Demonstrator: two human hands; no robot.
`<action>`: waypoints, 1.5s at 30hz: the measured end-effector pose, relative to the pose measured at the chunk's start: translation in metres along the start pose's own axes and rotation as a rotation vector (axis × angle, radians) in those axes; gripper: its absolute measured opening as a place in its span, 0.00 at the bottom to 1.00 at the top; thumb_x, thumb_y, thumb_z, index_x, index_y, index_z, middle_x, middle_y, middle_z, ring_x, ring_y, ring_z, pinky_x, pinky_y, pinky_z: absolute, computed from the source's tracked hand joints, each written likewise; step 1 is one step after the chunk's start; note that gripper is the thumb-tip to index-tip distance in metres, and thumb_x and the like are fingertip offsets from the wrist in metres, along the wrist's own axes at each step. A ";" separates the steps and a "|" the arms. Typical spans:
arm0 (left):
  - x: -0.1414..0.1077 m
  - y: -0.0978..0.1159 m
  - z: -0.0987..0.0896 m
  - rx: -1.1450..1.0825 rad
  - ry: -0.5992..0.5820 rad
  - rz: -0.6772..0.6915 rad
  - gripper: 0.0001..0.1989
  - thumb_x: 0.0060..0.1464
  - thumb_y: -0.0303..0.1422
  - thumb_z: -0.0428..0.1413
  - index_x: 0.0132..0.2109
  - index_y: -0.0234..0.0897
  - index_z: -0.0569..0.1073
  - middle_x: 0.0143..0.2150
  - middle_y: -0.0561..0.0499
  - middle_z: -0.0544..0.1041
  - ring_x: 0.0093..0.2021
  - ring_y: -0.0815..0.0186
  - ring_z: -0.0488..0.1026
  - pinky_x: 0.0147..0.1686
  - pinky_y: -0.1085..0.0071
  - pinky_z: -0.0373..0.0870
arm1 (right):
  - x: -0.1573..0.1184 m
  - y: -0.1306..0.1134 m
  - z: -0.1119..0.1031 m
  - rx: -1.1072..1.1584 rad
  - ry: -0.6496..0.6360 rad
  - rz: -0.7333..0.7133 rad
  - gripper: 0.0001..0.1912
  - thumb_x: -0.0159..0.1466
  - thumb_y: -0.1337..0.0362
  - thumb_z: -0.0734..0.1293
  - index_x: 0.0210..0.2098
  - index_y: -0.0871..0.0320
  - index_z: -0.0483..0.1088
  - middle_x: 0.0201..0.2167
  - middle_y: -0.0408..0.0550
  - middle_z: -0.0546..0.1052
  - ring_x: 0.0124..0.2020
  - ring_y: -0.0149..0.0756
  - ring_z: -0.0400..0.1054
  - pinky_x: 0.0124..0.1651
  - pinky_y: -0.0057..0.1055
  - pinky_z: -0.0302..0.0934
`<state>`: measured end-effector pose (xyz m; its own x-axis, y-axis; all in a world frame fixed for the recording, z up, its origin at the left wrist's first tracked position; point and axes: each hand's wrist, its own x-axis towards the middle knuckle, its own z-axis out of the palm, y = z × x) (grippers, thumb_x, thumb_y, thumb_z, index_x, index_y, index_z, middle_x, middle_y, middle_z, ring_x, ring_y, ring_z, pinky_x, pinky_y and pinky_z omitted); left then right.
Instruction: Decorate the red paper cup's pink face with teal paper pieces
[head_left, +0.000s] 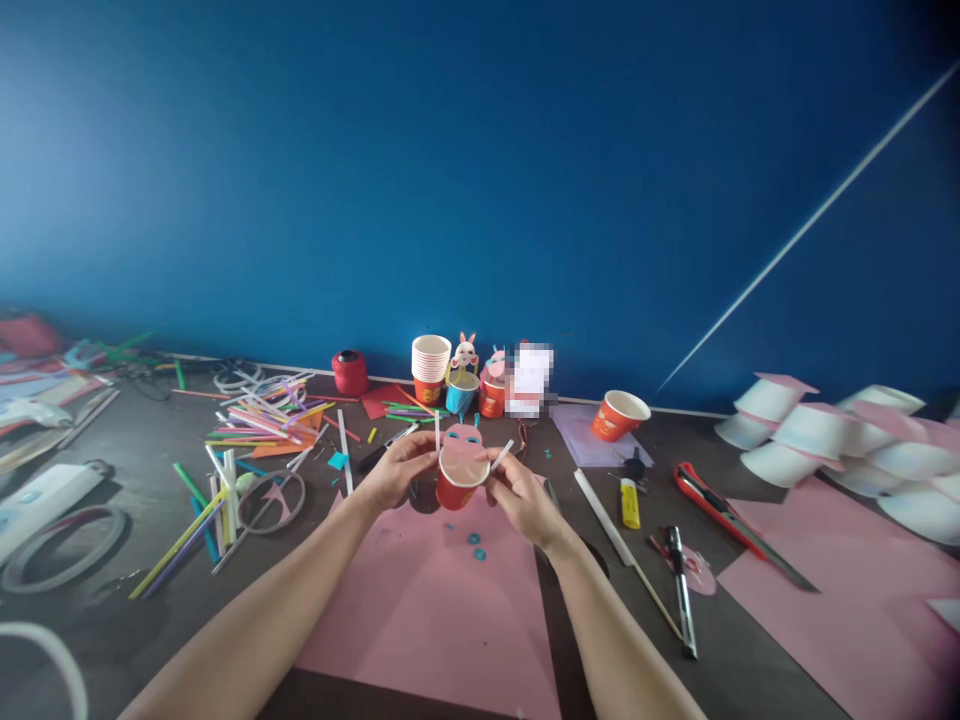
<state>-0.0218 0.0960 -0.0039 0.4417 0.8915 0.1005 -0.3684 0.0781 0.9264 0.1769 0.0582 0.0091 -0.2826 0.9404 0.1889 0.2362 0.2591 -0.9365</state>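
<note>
A red paper cup (453, 494) is between my hands, above the pink sheet (442, 600). A pink paper face (461, 437) with blue eyes and blue antennae stands up at its far rim. My left hand (396, 472) has its fingers closed at the cup's left side, by an upright white straw piece (438, 432). On the other side, my right hand (523, 497) grips near the rim, by a slanted white straw piece (502, 455). Whether the straw pieces are fixed to the cup cannot be made out. Small blue paper bits (478, 553) lie on the sheet.
Loose coloured straws (262, 420) and a tape roll (271, 502) lie left. Behind stand stacked cups (430, 360) and decorated cups (463, 385). To the right are another cup (619, 415), a glue stick (630, 505), a red utility knife (720, 510), a pen (681, 590) and white cups (802, 440).
</note>
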 end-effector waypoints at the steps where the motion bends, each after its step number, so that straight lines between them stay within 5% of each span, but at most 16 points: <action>1: 0.000 0.000 0.000 0.013 0.011 -0.010 0.20 0.47 0.36 0.57 0.48 0.33 0.68 0.41 0.43 0.73 0.38 0.61 0.72 0.37 0.67 0.67 | 0.000 0.000 0.000 -0.021 0.011 -0.016 0.13 0.59 0.66 0.57 0.44 0.59 0.61 0.21 0.40 0.65 0.22 0.28 0.61 0.27 0.26 0.58; 12: 0.002 -0.002 0.007 0.207 0.163 0.095 0.17 0.47 0.35 0.57 0.46 0.36 0.68 0.41 0.46 0.73 0.39 0.60 0.72 0.34 0.66 0.71 | 0.003 0.003 -0.001 -0.192 0.086 -0.118 0.17 0.59 0.69 0.57 0.49 0.59 0.59 0.28 0.44 0.70 0.28 0.31 0.65 0.35 0.29 0.60; 21: -0.003 -0.003 0.013 0.665 0.232 0.272 0.17 0.54 0.34 0.48 0.51 0.36 0.67 0.46 0.45 0.72 0.45 0.58 0.70 0.44 0.63 0.68 | 0.002 0.005 0.000 -0.342 0.122 -0.193 0.20 0.61 0.71 0.54 0.53 0.59 0.54 0.46 0.55 0.68 0.46 0.38 0.65 0.47 0.36 0.59; 25: -0.002 -0.006 0.012 0.697 0.258 0.319 0.17 0.54 0.33 0.48 0.50 0.35 0.68 0.45 0.45 0.73 0.44 0.59 0.70 0.43 0.65 0.69 | 0.003 0.008 0.000 -0.410 0.139 -0.214 0.22 0.61 0.71 0.54 0.55 0.58 0.52 0.54 0.55 0.63 0.54 0.40 0.58 0.52 0.39 0.56; 41: -0.001 -0.016 0.007 0.743 0.270 0.353 0.16 0.54 0.32 0.47 0.50 0.35 0.67 0.42 0.44 0.72 0.43 0.59 0.70 0.43 0.64 0.67 | 0.003 0.018 0.005 -0.464 0.207 -0.309 0.26 0.62 0.71 0.53 0.59 0.61 0.46 0.56 0.58 0.59 0.56 0.39 0.55 0.55 0.40 0.55; 45: -0.004 -0.010 0.009 0.849 0.205 0.436 0.19 0.55 0.33 0.46 0.54 0.35 0.62 0.50 0.42 0.68 0.50 0.58 0.65 0.50 0.60 0.61 | 0.003 0.016 0.004 -0.447 0.197 -0.307 0.27 0.62 0.71 0.53 0.60 0.59 0.45 0.57 0.56 0.59 0.57 0.40 0.55 0.55 0.41 0.55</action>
<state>-0.0125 0.0871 -0.0104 0.2259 0.8326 0.5057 0.2813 -0.5528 0.7844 0.1760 0.0640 -0.0064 -0.2317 0.8199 0.5236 0.5530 0.5538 -0.6225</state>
